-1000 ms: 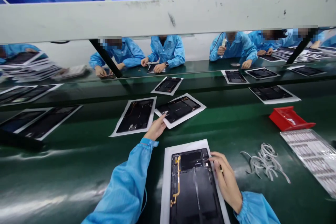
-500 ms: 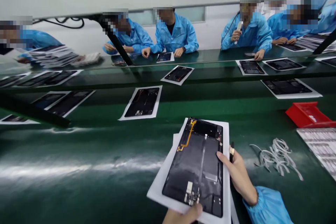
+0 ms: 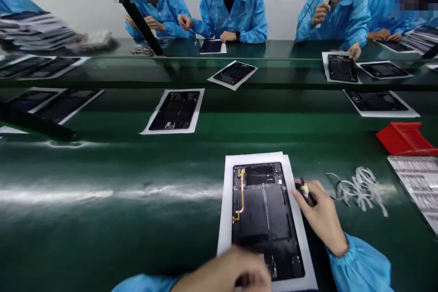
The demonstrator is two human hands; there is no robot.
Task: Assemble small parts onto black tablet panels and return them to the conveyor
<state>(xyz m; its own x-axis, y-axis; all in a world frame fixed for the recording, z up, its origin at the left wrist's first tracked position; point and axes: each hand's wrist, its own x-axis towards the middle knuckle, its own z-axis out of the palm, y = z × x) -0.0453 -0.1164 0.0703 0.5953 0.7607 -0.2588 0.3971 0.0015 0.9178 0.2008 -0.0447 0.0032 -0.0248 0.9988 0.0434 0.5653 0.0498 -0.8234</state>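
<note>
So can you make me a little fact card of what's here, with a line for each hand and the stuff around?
Left hand: blurred, over the near end of the black panel; grip unclear
Right hand: holds a small dark item, beside the panel's right edge
Black panel: lies on white paper; orange strip along its left side
To the right: tangled white strands, red tray
Across the bench: people in blue jackets
</note>
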